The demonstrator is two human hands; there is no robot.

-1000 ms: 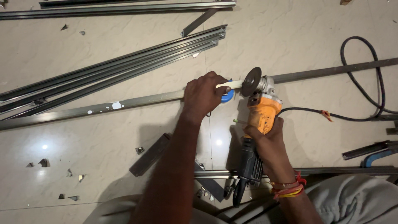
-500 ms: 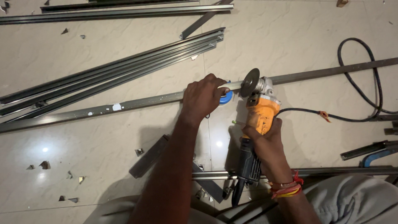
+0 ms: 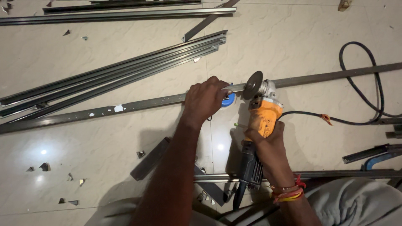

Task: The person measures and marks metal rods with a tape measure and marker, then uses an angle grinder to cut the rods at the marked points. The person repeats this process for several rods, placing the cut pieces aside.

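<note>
The long metal bar [image 3: 146,102] is lying across the tiled floor [image 3: 293,25] as before. The left hand [image 3: 204,99] is still pinning it, covering a blue object [image 3: 228,100]. The right hand [image 3: 268,144], wrapped tight round the orange grinder [image 3: 263,119], is keeping its disc [image 3: 253,85] at the bar; little has shifted.

Pale tiled floor [image 3: 293,37] carries long metal bars [image 3: 109,75], offcuts [image 3: 44,166], black cable [image 3: 356,83].
</note>
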